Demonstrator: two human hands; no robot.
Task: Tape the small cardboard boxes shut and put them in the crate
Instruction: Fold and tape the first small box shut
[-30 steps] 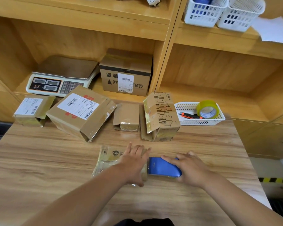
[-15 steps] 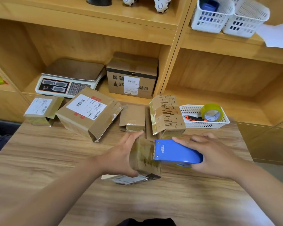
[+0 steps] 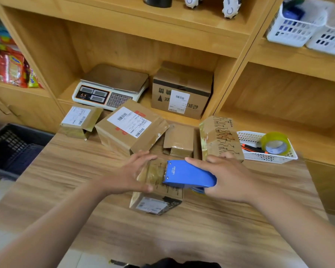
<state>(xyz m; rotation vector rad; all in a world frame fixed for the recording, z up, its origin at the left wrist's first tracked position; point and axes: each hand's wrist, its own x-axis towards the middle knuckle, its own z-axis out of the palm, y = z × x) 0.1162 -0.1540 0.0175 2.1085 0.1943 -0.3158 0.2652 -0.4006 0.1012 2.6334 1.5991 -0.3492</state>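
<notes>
At desk (image 3: 66, 167) centre, left hand (image 3: 130, 175) clasps the small cardboard box (image 3: 157, 198), steadying it, while right hand (image 3: 226, 178) grips the tape dispenser (image 3: 188, 176) against its top; crate (image 3: 10, 146) sits at 9 o'clock.

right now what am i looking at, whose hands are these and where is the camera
There is no robot: these are a person's two bare hands, filmed by one wide camera worn on the head, looking down at a wooden table. The left hand grips a small cardboard box; the right hand holds a blue tape dispenser over its top. Behind lie four more boxes and a white basket with a tape roll. A dark crate sits beside the table on the left.
</notes>
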